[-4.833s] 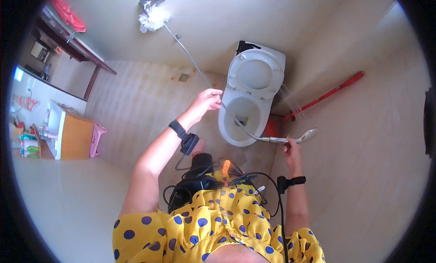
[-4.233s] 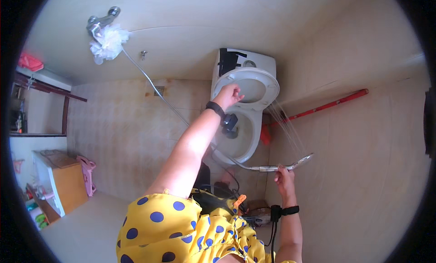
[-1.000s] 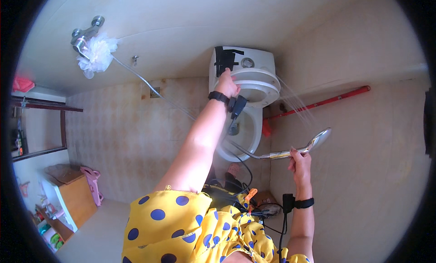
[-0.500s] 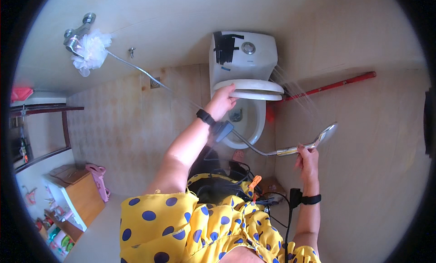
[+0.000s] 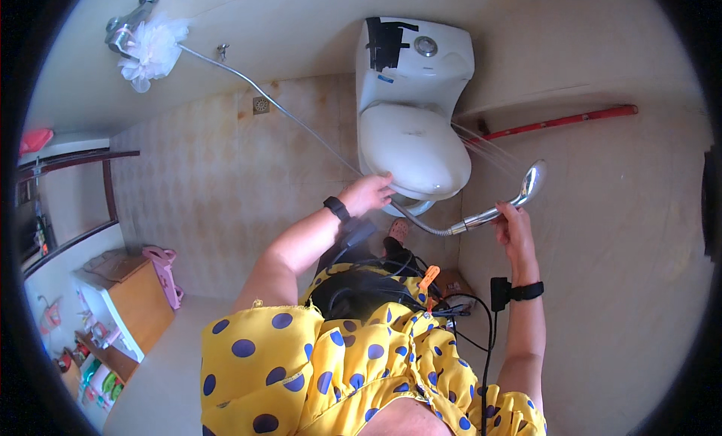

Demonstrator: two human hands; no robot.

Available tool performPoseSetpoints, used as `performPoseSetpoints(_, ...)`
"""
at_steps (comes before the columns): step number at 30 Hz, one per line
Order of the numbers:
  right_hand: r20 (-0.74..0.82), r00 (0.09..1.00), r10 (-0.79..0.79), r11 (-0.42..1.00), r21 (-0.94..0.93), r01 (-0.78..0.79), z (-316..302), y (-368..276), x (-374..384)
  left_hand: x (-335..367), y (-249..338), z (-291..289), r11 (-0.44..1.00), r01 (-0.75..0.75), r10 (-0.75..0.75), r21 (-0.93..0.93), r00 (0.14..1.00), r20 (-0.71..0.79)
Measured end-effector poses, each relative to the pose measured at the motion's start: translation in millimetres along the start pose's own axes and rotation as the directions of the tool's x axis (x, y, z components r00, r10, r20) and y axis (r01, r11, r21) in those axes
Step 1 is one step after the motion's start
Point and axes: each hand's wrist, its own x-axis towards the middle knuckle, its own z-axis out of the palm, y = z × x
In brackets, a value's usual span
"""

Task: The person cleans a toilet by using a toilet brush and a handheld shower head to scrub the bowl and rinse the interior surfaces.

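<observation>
A white toilet (image 5: pixel 451 75) stands ahead of me, black tape stuck on its tank. Its lid (image 5: pixel 414 146) slopes forward, almost lowered, and a strip of the bowl shows beneath the front edge. My left hand (image 5: pixel 368 194) holds that edge at its near left corner, fingers closed on it. In my right hand (image 5: pixel 515 229) is a chrome shower head (image 5: pixel 532 182), gripped by its handle to the right of the toilet. Thin jets of water leave it toward the toilet's right side. A metal hose (image 5: pixel 293 118) runs from the handle, passing behind my left hand, toward the wall tap.
The wall tap (image 5: pixel 128 30) carries a white mesh bath puff (image 5: pixel 154 52). A floor drain (image 5: pixel 261 105) lies left of the toilet, a red pipe (image 5: pixel 556 125) along the right wall. Black cables (image 5: pixel 485 346) hang by my right arm. A wooden cabinet (image 5: pixel 139 304) stands at lower left.
The lid and seat, raised and tilted before, have come down toward me with my left hand, covering most of the bowl. The shower head has moved slightly up and left, still spraying.
</observation>
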Motion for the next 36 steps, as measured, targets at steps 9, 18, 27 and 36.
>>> performPoseSetpoints(9,0.236,0.971,0.031,0.998,-0.061,-0.017,63,-7,31,19,-34,-33,0.996,-0.055,0.061,-0.065,0.993,0.098)
performPoseSetpoints(18,0.314,0.949,-0.020,0.980,-0.183,0.081,118,-12,54,31,-68,-51,0.994,-0.105,0.104,0.041,0.994,0.035)
performPoseSetpoints(27,0.150,0.989,-0.007,0.988,-0.151,0.030,83,-8,64,50,-82,-71,0.985,-0.166,0.171,-0.044,0.962,0.211)
performPoseSetpoints(36,-0.088,0.995,0.051,0.995,0.093,-0.042,27,18,45,26,-56,-43,0.999,-0.054,0.054,0.005,0.994,0.096)
